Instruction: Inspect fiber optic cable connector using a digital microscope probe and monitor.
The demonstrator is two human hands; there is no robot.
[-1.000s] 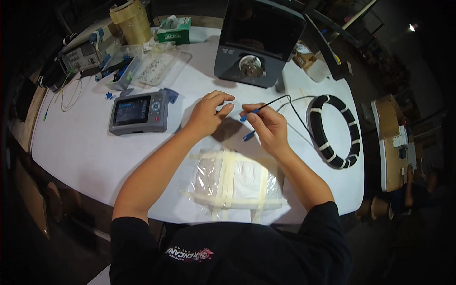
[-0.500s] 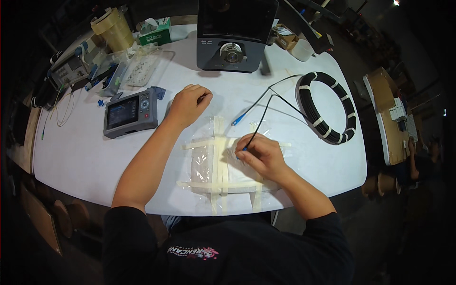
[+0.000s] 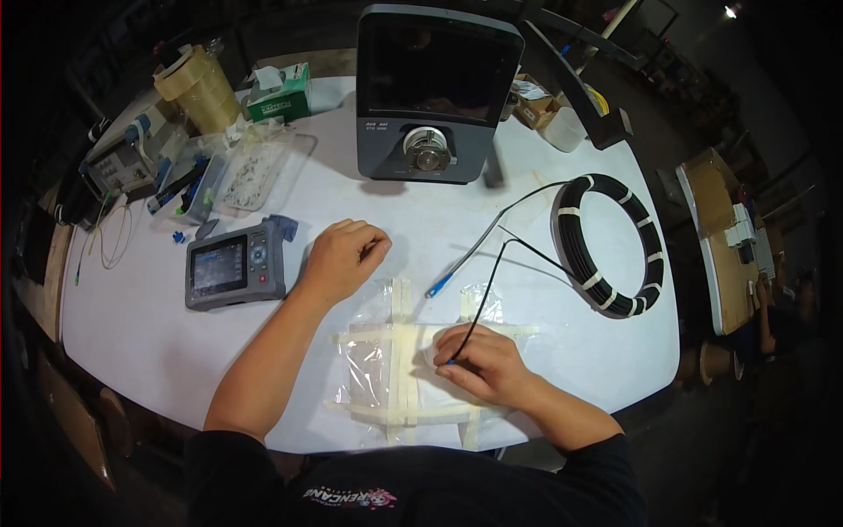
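My right hand (image 3: 493,367) pinches the end of a black fiber-optic cable (image 3: 487,294) by its blue connector (image 3: 451,360), mostly covered by my fingers. It is held over a white pad (image 3: 430,386) that is fixed to the table under clear film and strips of cream tape (image 3: 401,351). Beyond it lies the cable's other end, with a second blue connector (image 3: 438,285). Both ends lead to a tied black cable coil (image 3: 580,259) at the right. My left hand (image 3: 345,256) rests on the table with its fingers curled in, nothing visible in them, beside a grey handheld tester (image 3: 235,268).
At the back stands a dark inspection machine (image 3: 430,92) with a screen and a round metal fixture. Tape rolls (image 3: 198,92), a green tissue box (image 3: 281,95) and plastic trays (image 3: 259,176) occupy the back left. A white cup (image 3: 565,130) is at the back right.
The view has tilted upward, so the table and its things sit lower in the picture. My right hand keeps its hold on the connector over the pad; my left hand stays on the table.
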